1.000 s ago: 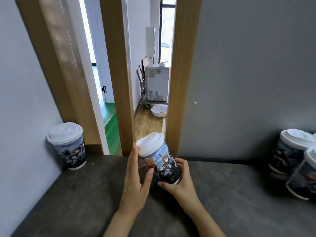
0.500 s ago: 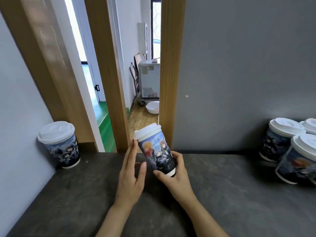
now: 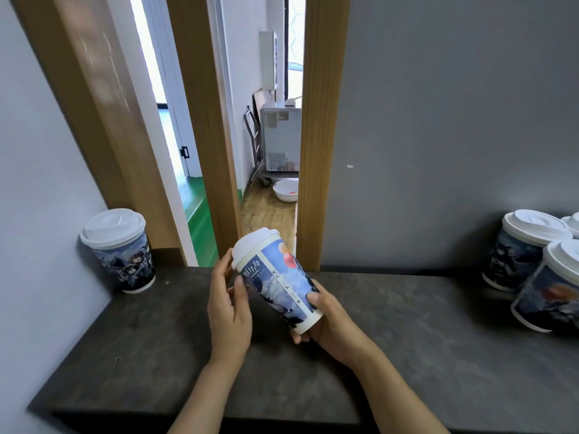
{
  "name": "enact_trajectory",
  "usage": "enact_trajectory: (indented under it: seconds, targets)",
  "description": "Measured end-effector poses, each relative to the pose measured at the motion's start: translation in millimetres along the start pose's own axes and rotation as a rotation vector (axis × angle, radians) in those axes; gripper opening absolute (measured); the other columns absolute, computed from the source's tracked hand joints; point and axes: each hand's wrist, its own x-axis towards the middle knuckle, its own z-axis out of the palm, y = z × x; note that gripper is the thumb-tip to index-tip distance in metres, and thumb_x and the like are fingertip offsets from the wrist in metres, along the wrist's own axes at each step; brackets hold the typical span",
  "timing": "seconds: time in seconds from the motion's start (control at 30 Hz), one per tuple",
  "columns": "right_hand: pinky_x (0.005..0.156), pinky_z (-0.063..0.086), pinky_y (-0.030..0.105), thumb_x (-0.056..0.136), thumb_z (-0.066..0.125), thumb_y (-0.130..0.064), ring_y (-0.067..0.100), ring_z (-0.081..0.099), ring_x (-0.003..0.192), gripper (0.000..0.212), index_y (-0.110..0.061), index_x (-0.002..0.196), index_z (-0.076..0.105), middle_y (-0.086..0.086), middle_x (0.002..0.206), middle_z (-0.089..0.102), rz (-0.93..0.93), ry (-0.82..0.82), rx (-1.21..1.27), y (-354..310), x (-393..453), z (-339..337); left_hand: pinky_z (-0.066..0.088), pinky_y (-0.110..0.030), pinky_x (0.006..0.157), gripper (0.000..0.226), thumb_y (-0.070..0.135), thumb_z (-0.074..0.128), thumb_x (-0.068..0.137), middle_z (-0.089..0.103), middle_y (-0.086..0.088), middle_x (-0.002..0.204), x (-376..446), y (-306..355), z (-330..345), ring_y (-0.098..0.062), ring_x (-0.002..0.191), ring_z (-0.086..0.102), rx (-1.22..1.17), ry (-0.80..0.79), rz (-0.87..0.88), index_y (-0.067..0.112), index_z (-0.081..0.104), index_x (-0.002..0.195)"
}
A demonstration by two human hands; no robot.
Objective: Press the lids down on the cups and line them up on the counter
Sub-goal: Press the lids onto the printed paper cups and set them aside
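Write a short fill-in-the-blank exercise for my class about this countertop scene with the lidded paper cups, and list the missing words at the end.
1. The held cup is tilted, with its lid leaning toward the person's ____ side.
2. The right hand grips this cup near its ____.
3. A single lidded cup stands on the counter in the far ____ corner.
4. The lid of the held cup is ____ in colour.

Missing words: left; base; left; white
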Motion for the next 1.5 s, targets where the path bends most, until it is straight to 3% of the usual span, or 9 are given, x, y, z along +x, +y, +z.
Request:
enact_trajectory:
  seconds: [0.13,0.3,0.5,0.67,0.9,1.07,1.13,1.27,1.5]
  targets:
    - [0.05,0.045,0.03,0.074,0.068,-0.045,0.026,0.055,0.062,0.072,-0.003,0.128,0.045,0.019,0.104,0.065,-0.007,0.048,0.119,0,2,1,0.053,-0.038,0.094,0.031,0.032,0.042,0.101,0.053,0.015,0.128,2,1,-1,-0.006,0.121,0.054,0.01,0.059,0.024,0.039,0.044,0.131]
    - [0.065,0.056,0.036,0.068,0.08,-0.036,0.028,0.07,0.088,0.071,-0.009,0.127,0.05,0.015,0.116,0.068,-0.037,0.129,0.178,1,2,0,0.053,-0.046,0.095,0.039,0.029,0.042,0.097,0.053,0.003,0.136,1,2,-1,-0.011,0.126,0.052,-0.002,0.007,0.016,0.038,0.042,0.135]
    - [0.088,0.054,0.023,0.066,0.088,-0.028,0.011,0.062,0.116,0.07,-0.027,0.128,0.056,-0.01,0.123,0.063,-0.39,0.345,-0.443,6,-3,0,0.048,-0.022,0.1,0.043,0.038,0.038,0.101,0.04,0.036,0.138,0,9,-2,0.0,0.132,0.043,-0.04,-0.073,0.002,0.057,0.029,0.138]
    - [0.099,0.042,0.011,0.066,0.089,-0.008,0.005,0.05,0.125,0.08,-0.021,0.135,0.05,-0.006,0.13,0.05,-0.641,0.481,-0.795,13,-2,1,0.046,-0.011,0.09,0.036,0.054,0.041,0.094,0.051,0.009,0.135,-1,8,-1,0.002,0.123,0.05,-0.007,-0.102,0.002,0.062,0.034,0.128]
    - [0.103,0.046,0.033,0.062,0.088,0.002,0.016,0.043,0.128,0.091,-0.029,0.137,0.045,-0.003,0.138,0.038,-0.834,0.604,-1.128,21,0,0,0.046,-0.013,0.089,0.031,0.04,0.046,0.099,0.051,0.014,0.128,0,5,-2,-0.001,0.119,0.051,0.022,-0.024,0.075,0.042,0.041,0.13]
    - [0.103,0.046,0.023,0.065,0.09,-0.012,0.01,0.049,0.125,0.086,-0.032,0.136,0.045,-0.004,0.134,0.043,-0.712,0.519,-1.018,19,-1,0,0.045,-0.007,0.086,0.026,0.028,0.041,0.102,0.056,0.011,0.121,0,6,-1,0.014,0.112,0.051,0.052,-0.001,0.057,0.043,0.043,0.123]
    - [0.1,0.044,0.015,0.064,0.091,-0.025,0.003,0.054,0.121,0.086,-0.033,0.136,0.045,-0.009,0.13,0.052,-0.581,0.466,-0.862,15,-2,2,0.043,-0.006,0.088,0.027,0.02,0.04,0.103,0.054,0.024,0.121,0,6,-1,0.017,0.112,0.049,0.039,0.01,0.068,0.038,0.044,0.124]
    - [0.097,0.052,0.023,0.059,0.086,-0.05,-0.002,0.063,0.111,0.085,-0.04,0.134,0.048,-0.019,0.122,0.063,-0.37,0.383,-0.625,10,-3,-2,0.044,-0.012,0.094,0.034,0.01,0.04,0.103,0.048,0.041,0.123,1,5,0,0.014,0.117,0.048,0.006,-0.022,0.026,0.034,0.046,0.127]
    - [0.102,0.046,0.036,0.063,0.091,-0.013,0.013,0.052,0.119,0.084,-0.023,0.136,0.05,-0.007,0.134,0.055,-0.676,0.541,-1.071,15,-1,0,0.046,-0.026,0.097,0.031,0.037,0.045,0.101,0.058,0.011,0.126,-1,6,-2,-0.005,0.121,0.053,-0.002,-0.049,0.042,0.023,0.052,0.128]
